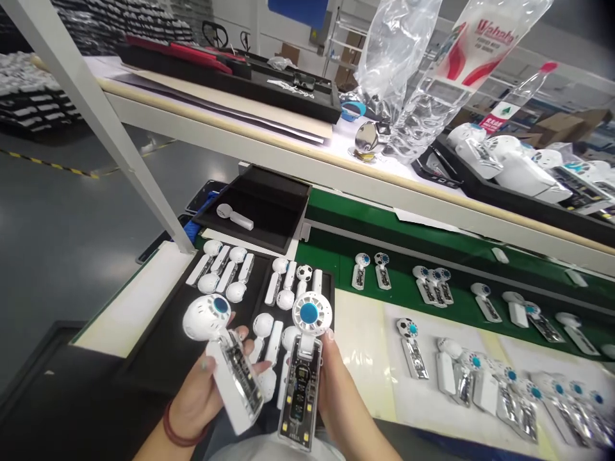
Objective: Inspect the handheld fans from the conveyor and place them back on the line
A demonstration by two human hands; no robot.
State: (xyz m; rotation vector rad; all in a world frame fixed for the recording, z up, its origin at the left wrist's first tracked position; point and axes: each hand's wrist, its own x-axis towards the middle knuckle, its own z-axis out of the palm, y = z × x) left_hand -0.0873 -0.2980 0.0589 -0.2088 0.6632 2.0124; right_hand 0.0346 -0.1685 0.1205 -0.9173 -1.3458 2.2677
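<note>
My left hand (199,384), with a dark red band at the wrist, is wrapped round a white handheld fan (235,378) that leans left, its clear side showing circuitry. My right hand (334,378) holds a second fan (298,390) nearly upright, its clear front and circuit board facing me; most of its fingers are hidden behind the fan. Both fans have round white heads with blue centres, and they are close together. Behind them, black trays (168,320) hold several white fans in rows.
A black tray (269,192) with one white fan stands behind. Several fans (412,349) lie on the worktop and the green belt (336,250) at right. Above runs a shelf (230,137) with bottles, bags and more fans. A slanted white post (115,128) rises at left.
</note>
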